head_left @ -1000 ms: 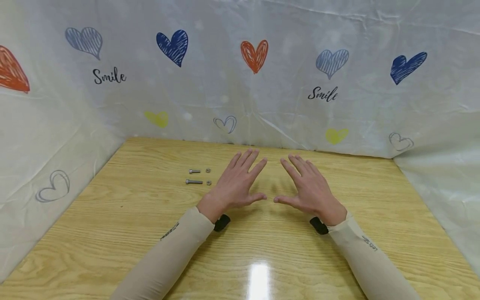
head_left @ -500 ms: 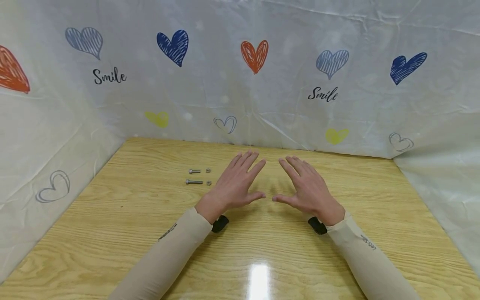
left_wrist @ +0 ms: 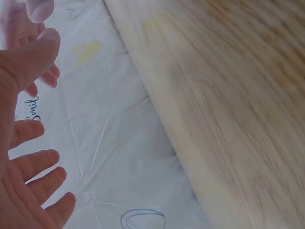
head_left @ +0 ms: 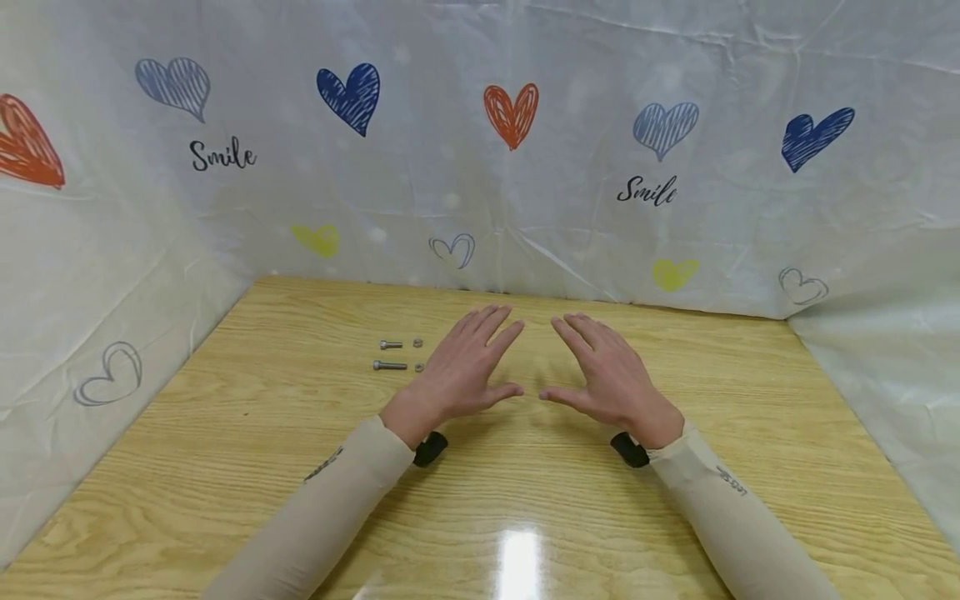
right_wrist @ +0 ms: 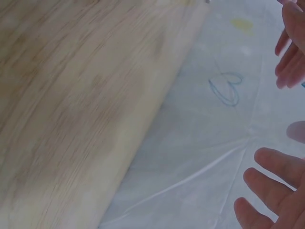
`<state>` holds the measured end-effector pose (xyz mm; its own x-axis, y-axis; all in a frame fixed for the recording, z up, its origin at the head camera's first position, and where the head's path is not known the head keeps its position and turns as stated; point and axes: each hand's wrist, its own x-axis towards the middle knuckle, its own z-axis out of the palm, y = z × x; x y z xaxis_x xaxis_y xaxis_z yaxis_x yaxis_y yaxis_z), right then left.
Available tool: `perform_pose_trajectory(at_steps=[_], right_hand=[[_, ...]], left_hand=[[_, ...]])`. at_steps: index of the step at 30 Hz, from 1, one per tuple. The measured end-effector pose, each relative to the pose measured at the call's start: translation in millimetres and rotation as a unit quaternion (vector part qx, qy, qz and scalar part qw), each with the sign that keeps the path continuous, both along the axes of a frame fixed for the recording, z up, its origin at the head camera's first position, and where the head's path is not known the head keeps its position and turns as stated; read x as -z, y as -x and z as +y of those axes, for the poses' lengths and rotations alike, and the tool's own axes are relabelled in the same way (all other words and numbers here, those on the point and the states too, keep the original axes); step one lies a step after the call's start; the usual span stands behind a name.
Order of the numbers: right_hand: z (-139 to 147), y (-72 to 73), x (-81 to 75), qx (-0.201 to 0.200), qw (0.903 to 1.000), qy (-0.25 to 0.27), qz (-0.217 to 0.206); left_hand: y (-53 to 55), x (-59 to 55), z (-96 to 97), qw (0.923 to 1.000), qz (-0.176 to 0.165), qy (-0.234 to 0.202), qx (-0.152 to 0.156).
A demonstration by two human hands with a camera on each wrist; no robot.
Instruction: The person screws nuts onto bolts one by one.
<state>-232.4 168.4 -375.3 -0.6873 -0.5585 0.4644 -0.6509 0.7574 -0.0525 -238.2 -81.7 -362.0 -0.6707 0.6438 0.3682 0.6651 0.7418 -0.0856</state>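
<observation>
Left hand (head_left: 462, 367) and right hand (head_left: 611, 375) are hovering over the wood-grain table (head_left: 187, 467), both empty. Fingers are reaching forward, relaxed and only slightly bent; thumbs are pointing inward at each other, wide of the fingers, tips near but not touching.

Hardware is lying on the table to the left of the left hand, in 2 rows. Far row: short bolt (head_left: 391, 344) with far nut (head_left: 417, 342) sitting just beside its tip. Near row: long bolt (head_left: 390, 365) with near nut (head_left: 419, 367), the latter showing right at the left hand's outer edge in the head view. Bolt heads are pointing left, shanks facing the nuts. Neither hand is gripping any of the 4 parts.

Beige sleeves (head_left: 315, 508) are covering the forearms; white cloth (head_left: 570, 167) with hearts and "Smile" lettering is hanging behind the table.
</observation>
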Motion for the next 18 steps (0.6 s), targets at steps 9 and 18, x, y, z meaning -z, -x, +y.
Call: perform_pose_trajectory(at_steps=[9,18], right_hand=[[-7,3.2,-1.1,-0.013,0.9998,0.003,0.013],[-15,3.0,-4.8,-0.018,0.9998,0.000,0.008]], left_hand=[[-0.7,-1.0,-8.0,0.9998,0.001,-0.015,0.011],[-2.4,-0.7,-18.4,0.9997,-0.001,-0.021,0.008]])
